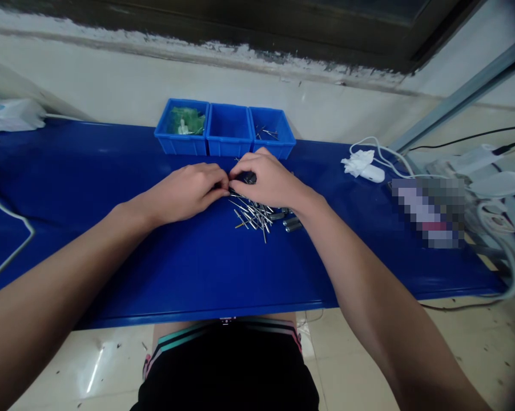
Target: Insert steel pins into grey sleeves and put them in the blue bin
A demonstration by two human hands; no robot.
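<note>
Left hand and right hand fingertip to fingertip, pinching small dark part with thin pin. Pin pile on blue worktop just beneath. Three blue bins behind hands.

Shiny metal pins lie under my bare hands. The blue table looks smooth, faintly glossy. The bins are plastic.

Workshop bench, parts bins, loose pins
</note>
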